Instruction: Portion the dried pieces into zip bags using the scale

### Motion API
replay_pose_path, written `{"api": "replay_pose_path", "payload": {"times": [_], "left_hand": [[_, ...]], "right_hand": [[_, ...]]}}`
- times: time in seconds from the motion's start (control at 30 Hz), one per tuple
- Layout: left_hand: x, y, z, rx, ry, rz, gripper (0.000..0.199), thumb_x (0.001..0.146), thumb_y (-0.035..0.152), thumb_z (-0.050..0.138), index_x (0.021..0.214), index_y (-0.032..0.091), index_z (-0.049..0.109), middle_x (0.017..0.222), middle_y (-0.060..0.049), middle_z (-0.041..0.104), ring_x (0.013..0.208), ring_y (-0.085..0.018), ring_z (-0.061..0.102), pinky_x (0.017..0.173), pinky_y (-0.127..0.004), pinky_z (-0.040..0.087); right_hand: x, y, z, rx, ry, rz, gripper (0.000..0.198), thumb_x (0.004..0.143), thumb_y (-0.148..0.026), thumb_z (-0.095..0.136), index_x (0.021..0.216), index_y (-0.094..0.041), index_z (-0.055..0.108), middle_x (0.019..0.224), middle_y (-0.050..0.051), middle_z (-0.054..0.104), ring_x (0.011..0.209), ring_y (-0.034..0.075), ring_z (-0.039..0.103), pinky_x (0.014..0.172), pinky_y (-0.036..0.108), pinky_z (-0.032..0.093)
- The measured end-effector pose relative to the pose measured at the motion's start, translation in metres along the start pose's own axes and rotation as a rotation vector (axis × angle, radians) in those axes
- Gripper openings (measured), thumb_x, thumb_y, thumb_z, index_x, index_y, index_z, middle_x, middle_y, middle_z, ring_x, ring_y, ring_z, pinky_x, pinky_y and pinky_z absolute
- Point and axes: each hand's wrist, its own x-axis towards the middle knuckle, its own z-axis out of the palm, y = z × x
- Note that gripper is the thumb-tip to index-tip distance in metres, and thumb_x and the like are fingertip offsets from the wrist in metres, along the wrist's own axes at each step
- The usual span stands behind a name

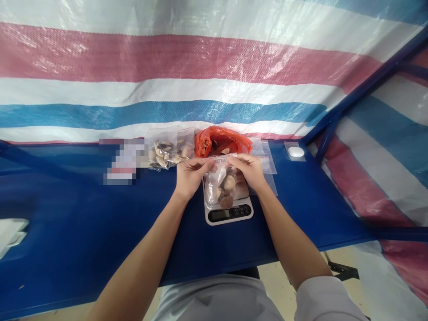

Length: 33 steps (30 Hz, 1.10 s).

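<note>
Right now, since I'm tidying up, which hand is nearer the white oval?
Right. The right hand is left of the white oval; the left hand is farther left.

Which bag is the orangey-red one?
The open orangey-red bag right behind the white scale, with pieces showing inside. Only it is so brightly coloured; the held bag and the other bags are see-through.

on the scale (230, 220) i can read: left button (236, 209) = power sign, middle button (241, 208) = capital m, right button (246, 208) = capital t. small print (241, 212) under them is too fine for me. display (220, 215) looks dark, can't pull a number off it. pixelated item (123, 160) off left: nothing legible on my feed.
</note>
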Motion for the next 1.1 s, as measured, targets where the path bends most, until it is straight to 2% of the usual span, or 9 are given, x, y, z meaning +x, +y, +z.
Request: {"api": "replay_pose_path", "payload": {"times": [0.2, 0.4, 0.77, 0.97, 1.1], "left_hand": [[0.0004, 0.0006, 0.0001, -0.001, 0.0, 0.013, 0.021, 0.073, 0.041, 0.085, 0.073, 0.021, 0.082, 0.071, -0.004, 0.078, 0.068, -0.021, 0.071, 0.075, -0.034, 0.06], [-0.0005, 0.0022, 0.0015, 0.048, -0.026, -0.025, 0.025, 0.072, 0.042, 0.086, 0.082, 0.02, 0.084, 0.078, -0.005, 0.08, 0.075, -0.023, 0.074, 0.077, -0.034, 0.06], [-0.0001, 0.0055, 0.0005, 0.005, -0.043, -0.016, 0.02, 0.072, 0.04, 0.085, 0.071, 0.021, 0.081, 0.069, -0.004, 0.078, 0.066, -0.021, 0.072, 0.072, -0.033, 0.06], [-0.0014, 0.0044, 0.0017, 0.019, -0.074, -0.038, 0.028, 0.071, 0.044, 0.087, 0.082, 0.018, 0.083, 0.075, -0.006, 0.079, 0.073, -0.023, 0.074, 0.075, -0.034, 0.06], [-0.0027, 0.0024, 0.001, 0.044, -0.084, -0.025, 0.027, 0.073, 0.044, 0.085, 0.078, 0.018, 0.082, 0.076, -0.006, 0.079, 0.073, -0.023, 0.074, 0.076, -0.033, 0.059]], "right_hand": [[0.0005, 0.0027, -0.0017, -0.025, 0.023, -0.025, 0.021, 0.073, -0.046, 0.079, 0.07, -0.025, 0.079, 0.074, 0.0, 0.077, 0.068, 0.018, 0.068, 0.068, 0.032, 0.057], [-0.0002, 0.0058, 0.0005, -0.051, 0.032, -0.061, 0.023, 0.073, -0.047, 0.079, 0.068, -0.025, 0.079, 0.071, 0.0, 0.076, 0.068, 0.019, 0.069, 0.067, 0.033, 0.057], [-0.0027, -0.0016, 0.0022, 0.006, 0.02, -0.035, 0.023, 0.07, -0.049, 0.081, 0.071, -0.026, 0.079, 0.074, -0.001, 0.077, 0.069, 0.018, 0.07, 0.069, 0.033, 0.059], [-0.0024, 0.0022, 0.0022, -0.022, 0.047, -0.085, 0.018, 0.07, -0.045, 0.081, 0.072, -0.027, 0.081, 0.072, -0.001, 0.077, 0.067, 0.019, 0.07, 0.069, 0.035, 0.059], [-0.0029, 0.0048, 0.0022, -0.078, 0.018, -0.097, 0.02, 0.074, -0.045, 0.079, 0.072, -0.025, 0.082, 0.073, 0.0, 0.078, 0.065, 0.019, 0.07, 0.064, 0.033, 0.058]]}}
